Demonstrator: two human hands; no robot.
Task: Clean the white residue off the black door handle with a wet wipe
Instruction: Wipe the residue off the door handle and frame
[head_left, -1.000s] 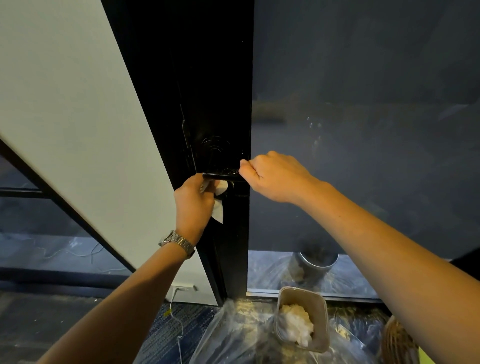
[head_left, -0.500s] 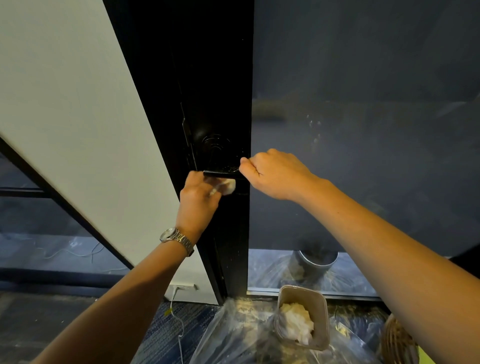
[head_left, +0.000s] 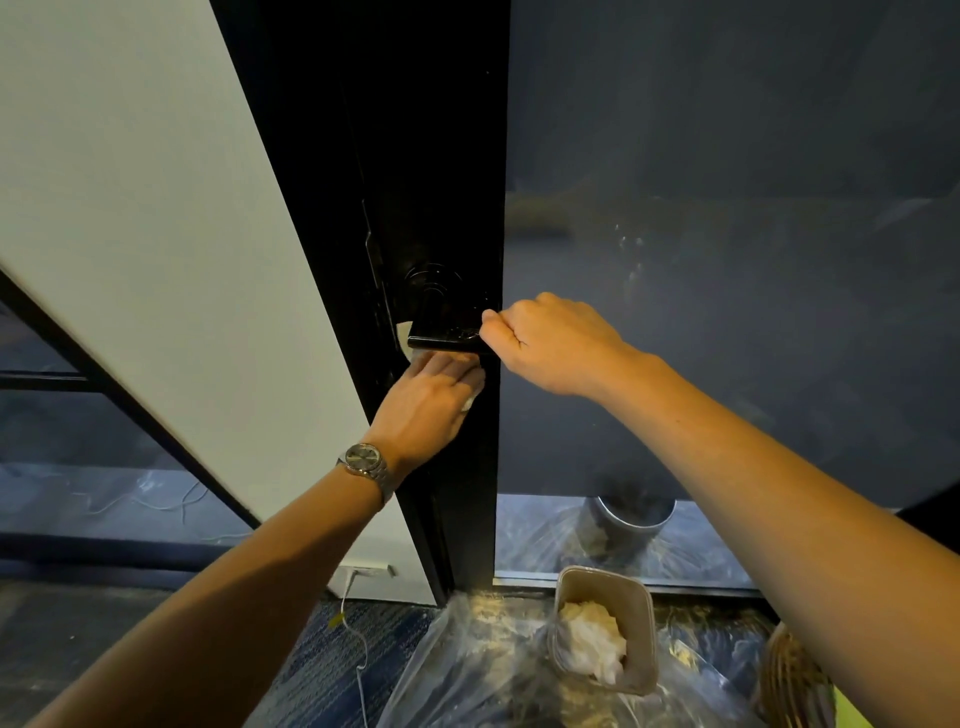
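The black door handle (head_left: 441, 332) sticks out level from the black door (head_left: 415, 156), with faint white smears near its right end. My right hand (head_left: 550, 343) is closed around that right end. My left hand (head_left: 431, 400), with a watch on the wrist, sits directly under the handle and presses the white wet wipe (head_left: 404, 340) up against its underside. Only small bits of the wipe show, at the handle's left end and by my fingertips.
A beige tub (head_left: 602, 629) with crumpled white wipes stands on clear plastic sheeting (head_left: 467, 675) on the floor below. A metal bin (head_left: 631, 514) shows behind the dark glass panel. A woven basket (head_left: 795, 686) is at the bottom right, a white wall (head_left: 130, 208) at left.
My left hand has slid from the handle's left end to beneath the handle, carrying the wipe along its underside. My right hand has kept its hold on the right end.
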